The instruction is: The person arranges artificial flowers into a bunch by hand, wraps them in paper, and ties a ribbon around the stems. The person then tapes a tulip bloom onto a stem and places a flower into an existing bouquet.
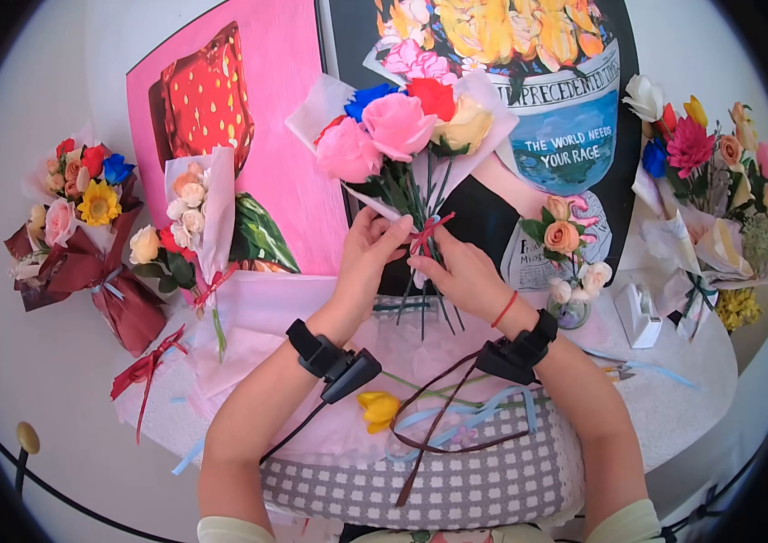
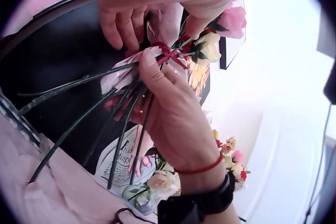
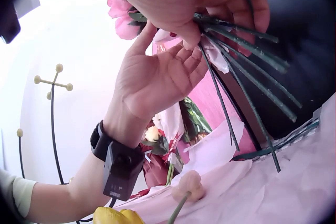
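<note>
Currently, we see the bouquet (image 1: 393, 127) held above the worktop (image 1: 673, 416), toward its far edge: the right hand (image 1: 470, 279) pinches its stems at the red bow (image 1: 425, 233), the left hand's (image 1: 368, 262) fingers spread loosely beside the wrap. Below we find a yellow tulip (image 1: 378, 412) and brown ribbon (image 1: 434, 412) cluttering the front edge; rightward, a vase (image 1: 569, 314) and tape dispenser (image 1: 640, 319) take up room.

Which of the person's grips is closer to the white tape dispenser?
Right. The right grip, on the flower stems, is left of the tape dispenser; the left grip is farther left, at the wrapping paper.
</note>
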Action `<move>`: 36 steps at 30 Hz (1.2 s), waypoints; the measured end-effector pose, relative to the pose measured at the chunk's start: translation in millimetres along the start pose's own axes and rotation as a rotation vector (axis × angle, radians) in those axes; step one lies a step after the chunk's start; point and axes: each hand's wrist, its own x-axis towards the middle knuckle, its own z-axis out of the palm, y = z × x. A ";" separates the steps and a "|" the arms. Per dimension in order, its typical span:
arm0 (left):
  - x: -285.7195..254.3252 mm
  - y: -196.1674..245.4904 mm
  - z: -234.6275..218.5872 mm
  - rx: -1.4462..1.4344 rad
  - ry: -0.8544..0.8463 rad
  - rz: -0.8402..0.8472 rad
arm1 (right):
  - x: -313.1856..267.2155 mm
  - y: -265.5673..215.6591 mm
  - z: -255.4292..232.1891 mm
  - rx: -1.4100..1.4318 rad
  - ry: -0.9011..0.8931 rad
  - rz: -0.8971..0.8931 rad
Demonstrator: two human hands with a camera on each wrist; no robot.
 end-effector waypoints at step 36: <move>20.8 -11.6 -14.7 0.013 -0.006 -0.093 | -2.4 13.5 20.6 0.049 -0.019 -0.035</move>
